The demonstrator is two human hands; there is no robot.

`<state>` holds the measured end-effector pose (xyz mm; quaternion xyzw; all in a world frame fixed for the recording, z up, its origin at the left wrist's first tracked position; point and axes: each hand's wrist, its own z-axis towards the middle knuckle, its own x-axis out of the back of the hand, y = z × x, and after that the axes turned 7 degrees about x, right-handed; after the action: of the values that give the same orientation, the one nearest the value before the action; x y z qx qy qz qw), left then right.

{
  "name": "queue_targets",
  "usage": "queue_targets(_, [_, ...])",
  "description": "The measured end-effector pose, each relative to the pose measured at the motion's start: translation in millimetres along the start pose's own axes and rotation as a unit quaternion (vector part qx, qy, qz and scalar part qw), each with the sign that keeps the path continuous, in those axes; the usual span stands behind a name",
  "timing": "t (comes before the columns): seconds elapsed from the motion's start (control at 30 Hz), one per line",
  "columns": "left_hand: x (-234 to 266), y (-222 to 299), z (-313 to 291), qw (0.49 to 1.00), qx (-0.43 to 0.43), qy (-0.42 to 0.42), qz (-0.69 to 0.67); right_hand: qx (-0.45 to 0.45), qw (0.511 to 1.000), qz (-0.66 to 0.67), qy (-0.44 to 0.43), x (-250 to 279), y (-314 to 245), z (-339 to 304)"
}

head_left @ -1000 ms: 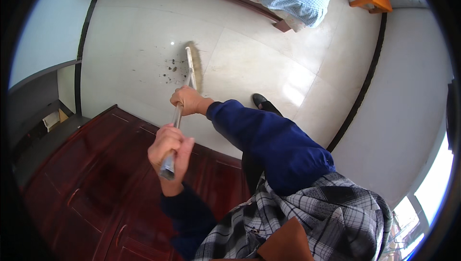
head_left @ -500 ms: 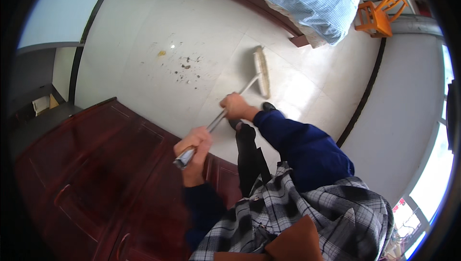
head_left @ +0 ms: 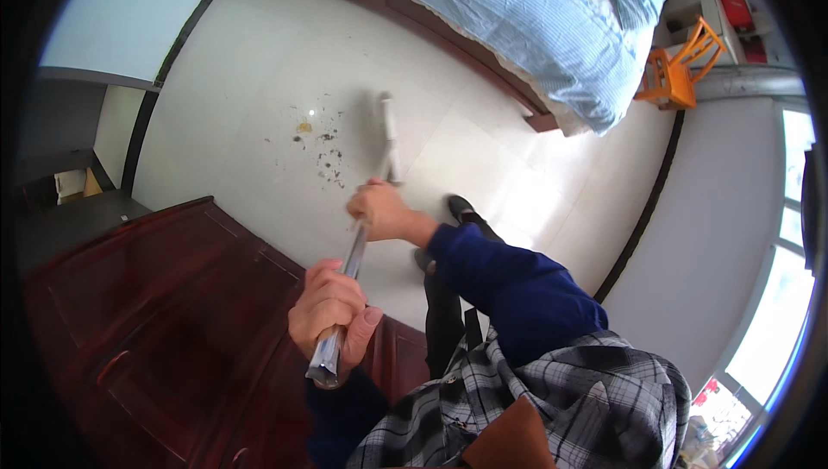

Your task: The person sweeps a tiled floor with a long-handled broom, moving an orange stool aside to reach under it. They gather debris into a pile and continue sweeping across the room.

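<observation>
the left hand [head_left: 332,314] is wrapped tight around the top end of a shiny metal broom handle [head_left: 354,253], near the person's body. the right hand [head_left: 379,210] grips the same handle further down, so the two hands are apart on the stick, one above the other. the broom head [head_left: 388,128] sits on the pale tiled floor [head_left: 233,81], just beside a small patch of dark crumbs and dust [head_left: 323,154]. a dark red wooden cabinet [head_left: 147,314] stands close on the person's left side. a bed with a light blue cover [head_left: 535,20] is across the floor, well apart from the broom. an orange stool [head_left: 668,72] stands near the end of the bed. one dark shoe [head_left: 461,207] shows on the floor just past the right hand.
</observation>
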<state>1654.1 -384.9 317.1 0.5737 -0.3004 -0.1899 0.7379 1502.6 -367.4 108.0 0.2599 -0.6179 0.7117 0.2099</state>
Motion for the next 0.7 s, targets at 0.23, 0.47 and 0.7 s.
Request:
queue_targets(0.23, [-48.4, -138.9, 48.7, 0.945, 0.233, 0.06, -0.219, -0.116, 0.952, -0.187, -0.211, 50.0, 162.4, -2.7])
queue_targets(0.47, [39.8, -144.8, 115.3, 0.953, 0.193, 0.182, -0.147, -0.023, 0.989, -0.058, -0.133, -15.1, 151.4, 138.9])
queue_targets(0.7, [64.7, -56.0, 209.5, 0.988, 0.059, 0.142, -0.01, 0.091, 0.991, 0.043, -0.087, 54.8, 91.7, 243.3])
